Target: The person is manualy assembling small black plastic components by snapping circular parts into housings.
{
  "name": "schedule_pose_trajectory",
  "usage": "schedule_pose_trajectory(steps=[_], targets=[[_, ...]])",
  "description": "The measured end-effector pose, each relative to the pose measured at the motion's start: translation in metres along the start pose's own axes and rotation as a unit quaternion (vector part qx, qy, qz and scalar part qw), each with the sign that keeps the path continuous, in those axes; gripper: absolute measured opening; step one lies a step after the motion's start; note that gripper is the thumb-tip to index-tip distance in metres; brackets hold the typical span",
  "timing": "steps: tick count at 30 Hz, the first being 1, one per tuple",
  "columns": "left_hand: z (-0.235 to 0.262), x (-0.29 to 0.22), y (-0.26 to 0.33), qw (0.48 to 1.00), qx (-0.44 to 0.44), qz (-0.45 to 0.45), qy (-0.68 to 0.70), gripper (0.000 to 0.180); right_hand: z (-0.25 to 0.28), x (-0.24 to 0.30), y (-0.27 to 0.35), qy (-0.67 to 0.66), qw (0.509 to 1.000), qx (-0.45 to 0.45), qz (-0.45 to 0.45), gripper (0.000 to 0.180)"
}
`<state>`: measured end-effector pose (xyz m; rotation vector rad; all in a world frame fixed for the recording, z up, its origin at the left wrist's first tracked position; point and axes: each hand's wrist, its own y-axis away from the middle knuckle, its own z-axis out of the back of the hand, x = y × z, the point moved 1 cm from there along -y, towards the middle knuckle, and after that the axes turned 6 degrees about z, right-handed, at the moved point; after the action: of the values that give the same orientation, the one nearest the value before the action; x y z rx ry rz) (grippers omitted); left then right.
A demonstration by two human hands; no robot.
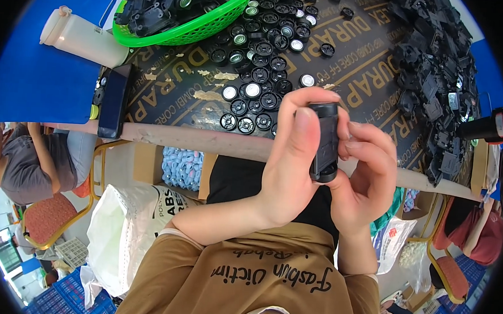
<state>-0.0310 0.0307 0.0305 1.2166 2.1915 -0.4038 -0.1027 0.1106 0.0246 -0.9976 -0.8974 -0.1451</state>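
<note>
Left hand (292, 165) and right hand (371, 172) pinch a black part (327, 141) between thumbs and fingers, before the near table edge (198, 140), close to loose wheels (253, 90); even, gentle pressure from both sides should keep it square

Workshop; black parts (431, 92) heaped on worktable (358, 66)

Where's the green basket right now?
In the head view, the green basket sits at the top, left of centre, with the white bottle to its left and scattered round black pieces to its right.
</note>
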Motion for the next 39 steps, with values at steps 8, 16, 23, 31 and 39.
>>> schedule_pose_trajectory(steps=[8, 16, 23, 31, 39], targets=[[0.007, 0.004, -0.009, 0.987, 0.025, -0.132, -0.093, 0.037, -0.007, -0.014, -0.007, -0.140, 0.990, 0.004, -0.029, 0.043], [0.020, -0.160, -0.062, 0.682, -0.116, -0.453, -0.562, 0.027, -0.002, -0.040, -0.079, -0.156, 0.947, 0.171, -0.223, 0.027], [0.059, -0.207, -0.157, 0.294, -0.072, -0.235, -0.924, 0.052, -0.088, -0.100, -0.185, -0.149, 0.901, 0.218, -0.343, 0.042], [0.032, -0.190, -0.055, 0.590, -0.176, -0.481, -0.624, 0.017, -0.130, -0.116, -0.209, -0.170, 0.881, 0.222, -0.381, 0.008], [0.061, -0.114, 0.019, 0.599, -0.093, -0.493, -0.624, 0.013, -0.055, -0.080, -0.197, -0.204, 0.919, 0.131, -0.312, 0.020]])
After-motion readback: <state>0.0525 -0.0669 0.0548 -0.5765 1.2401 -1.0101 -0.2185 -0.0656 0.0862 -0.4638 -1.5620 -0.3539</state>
